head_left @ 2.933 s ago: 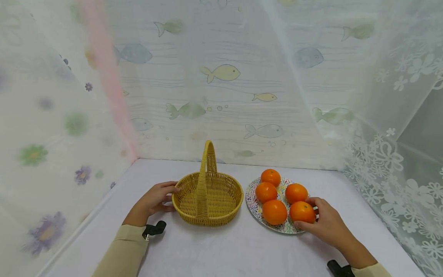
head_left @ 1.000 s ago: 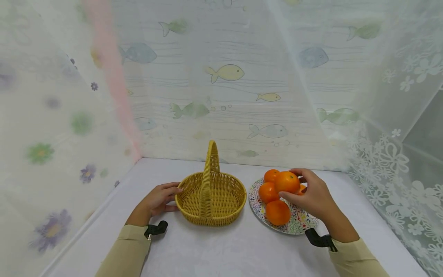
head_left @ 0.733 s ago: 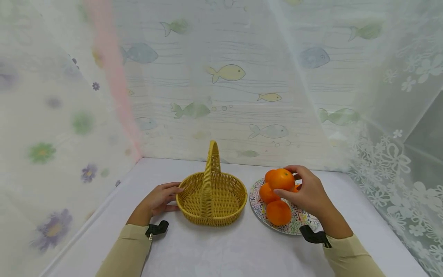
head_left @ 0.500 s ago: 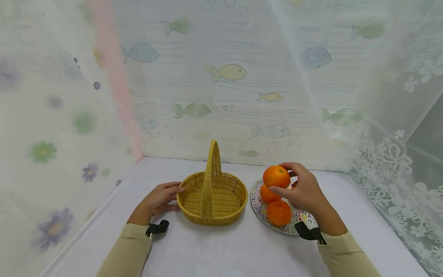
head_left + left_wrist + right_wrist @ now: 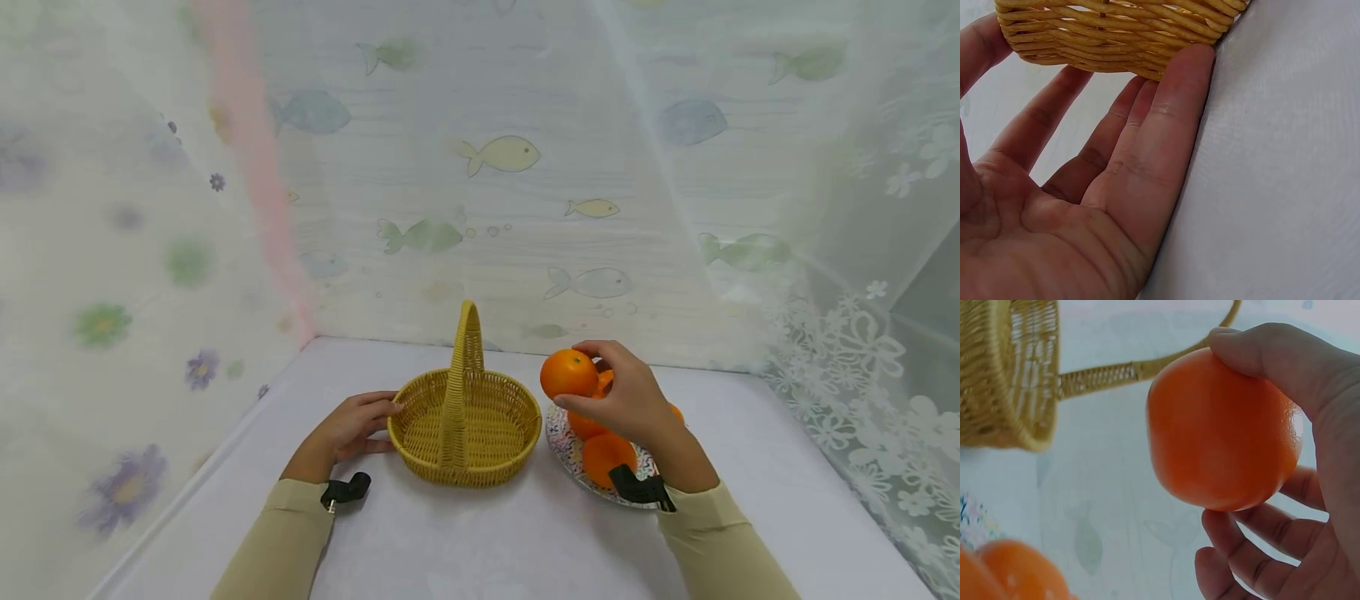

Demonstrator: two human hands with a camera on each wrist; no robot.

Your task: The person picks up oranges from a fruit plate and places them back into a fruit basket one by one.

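Note:
A yellow woven basket (image 5: 487, 475) with a tall arched handle stands on the white tablecloth. At its left side my left hand (image 5: 352, 429) holds the rim, one fingertip over the edge and other fingers against the outer weave (image 5: 1116, 37). My right hand (image 5: 630, 400) grips an orange (image 5: 566, 373) between thumb and fingers, raised just right of the basket. Glossy and smooth, the same orange (image 5: 1222, 431) fills the middle of the right wrist view. Below lies a patterned plate (image 5: 558, 437) with several more oranges (image 5: 606, 460), partly hidden by my right hand and wrist.
Black wrist devices (image 5: 347, 488) sit at both cuffs. A sheer curtain with fish prints (image 5: 510, 155) hangs behind the table (image 5: 465, 550). Flowered fabric (image 5: 105, 325) closes the left side, lace (image 5: 862, 350) the right.
My right hand has lifted the orange from the plate's right side and carried it left over the other fruit toward the basket. The left hand stays at the basket.

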